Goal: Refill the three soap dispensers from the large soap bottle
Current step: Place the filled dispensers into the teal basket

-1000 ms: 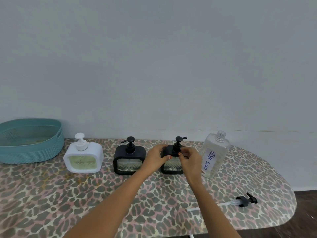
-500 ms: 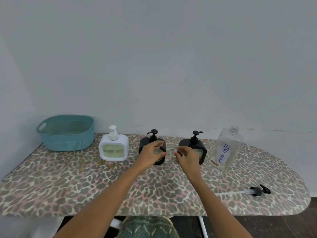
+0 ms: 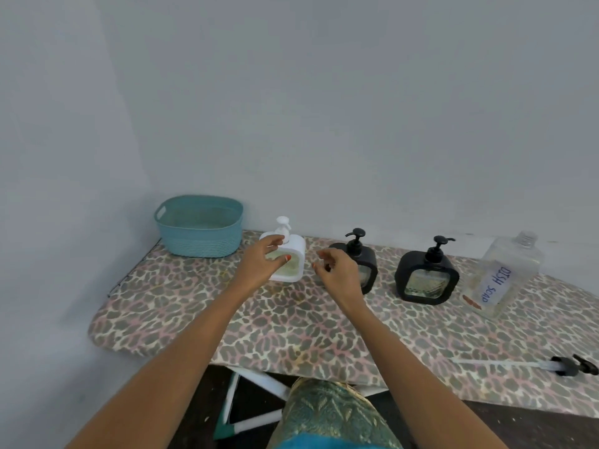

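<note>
The left hand (image 3: 262, 264) spreads open before the rounded white plastic dispenser (image 3: 296, 251) at eleven o'clock, gripping nothing; the right hand (image 3: 337, 270) hangs loosely curled, empty. The clear, square soap bottle (image 3: 512, 264) stands uncapped at two o'clock.

The near half of the counter (image 3: 291, 328) lay bare from its left end to the loose pump (image 3: 565, 366) near the right edge. Along the far side the basket (image 3: 201, 241), the white dispenser (image 3: 298, 247), the middle black dispenser (image 3: 369, 257), the right black dispenser (image 3: 428, 259) and the soap bottle (image 3: 509, 267) stood in a row just before the wall (image 3: 324, 124), with narrow gaps between them and open air above their tops.
</note>
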The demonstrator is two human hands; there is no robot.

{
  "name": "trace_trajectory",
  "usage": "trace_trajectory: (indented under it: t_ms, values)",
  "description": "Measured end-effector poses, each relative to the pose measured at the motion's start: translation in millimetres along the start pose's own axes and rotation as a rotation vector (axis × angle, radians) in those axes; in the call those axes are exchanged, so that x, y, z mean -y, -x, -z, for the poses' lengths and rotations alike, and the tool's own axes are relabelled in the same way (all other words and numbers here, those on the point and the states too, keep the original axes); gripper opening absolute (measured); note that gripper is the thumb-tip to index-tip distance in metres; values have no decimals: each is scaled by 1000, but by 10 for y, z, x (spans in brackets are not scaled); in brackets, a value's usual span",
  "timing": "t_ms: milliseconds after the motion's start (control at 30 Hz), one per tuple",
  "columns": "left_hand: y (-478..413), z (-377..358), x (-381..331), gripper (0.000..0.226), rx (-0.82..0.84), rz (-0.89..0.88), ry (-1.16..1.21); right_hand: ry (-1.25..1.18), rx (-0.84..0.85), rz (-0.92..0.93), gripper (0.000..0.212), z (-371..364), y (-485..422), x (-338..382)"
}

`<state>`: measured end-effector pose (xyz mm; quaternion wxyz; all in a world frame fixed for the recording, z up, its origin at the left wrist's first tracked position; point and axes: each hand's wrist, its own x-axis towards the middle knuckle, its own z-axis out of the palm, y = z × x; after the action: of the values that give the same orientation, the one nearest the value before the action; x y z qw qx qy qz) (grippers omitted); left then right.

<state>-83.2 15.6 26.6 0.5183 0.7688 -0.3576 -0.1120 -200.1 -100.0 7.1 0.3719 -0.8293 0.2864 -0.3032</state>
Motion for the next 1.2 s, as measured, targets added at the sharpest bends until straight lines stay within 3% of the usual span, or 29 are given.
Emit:
trace_trajectory:
  t_ms: [233,500,667,1200]
  values:
    - [-201,325,339,55,-61,42,-92,-2,59,-22,51,-324,-313,88]
    - [-538,294,567,66,49,98,-124,19,193,-95,64,-523,-634,-32]
    - [-703,200,612,70,142,96,-98,35,263,-95,57,-615,-774,-89]
    - [-583,410,431,66,45,42,-164,12,342,1,57,-479,-713,162]
